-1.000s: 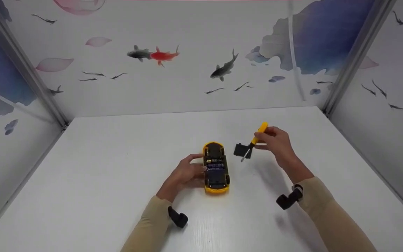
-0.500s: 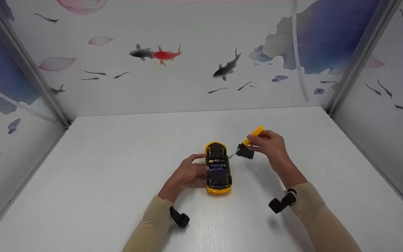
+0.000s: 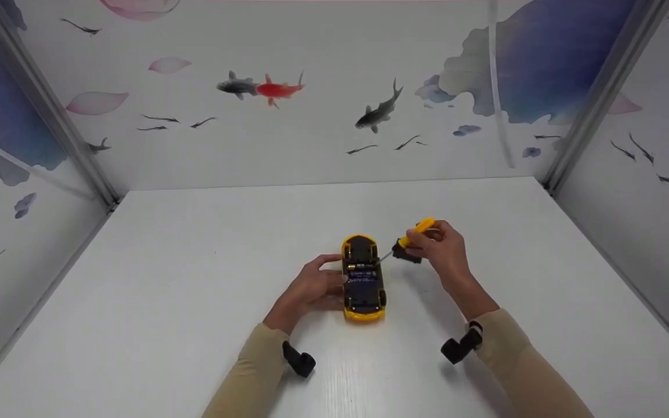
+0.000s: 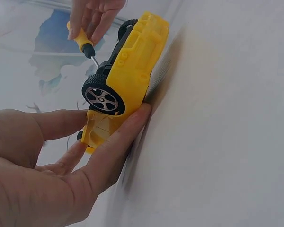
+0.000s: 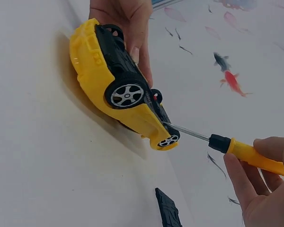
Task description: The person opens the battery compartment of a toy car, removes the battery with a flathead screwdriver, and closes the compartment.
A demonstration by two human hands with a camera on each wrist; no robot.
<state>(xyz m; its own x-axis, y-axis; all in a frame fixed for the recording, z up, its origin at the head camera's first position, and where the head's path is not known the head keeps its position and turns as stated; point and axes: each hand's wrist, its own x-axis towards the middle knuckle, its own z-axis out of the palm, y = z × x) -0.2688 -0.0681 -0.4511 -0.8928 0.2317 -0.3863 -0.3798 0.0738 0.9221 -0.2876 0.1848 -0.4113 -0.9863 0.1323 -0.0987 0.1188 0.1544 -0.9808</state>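
A yellow toy car (image 3: 363, 302) lies upside down on the white table, its black underside up. Batteries (image 3: 361, 275) show in the open compartment in its belly. My left hand (image 3: 312, 285) grips the car by its left side; in the left wrist view the fingers and thumb (image 4: 61, 124) are around the yellow body. My right hand (image 3: 442, 249) holds a screwdriver (image 5: 253, 156) with a yellow handle and black collar. Its metal shaft slants down to the compartment's right edge, and the tip meets the underside in the right wrist view. Whether it touches a battery is hidden.
A black battery cover (image 3: 407, 254) lies on the table right of the car, partly behind the screwdriver and right hand. White panels with painted fish (image 3: 276, 90) stand at the back and sides of the table (image 3: 195, 302).
My right hand has moved left and slightly down with the screwdriver, bringing its tip from above the battery cover to the car's compartment. The left hand keeps its hold on the car.
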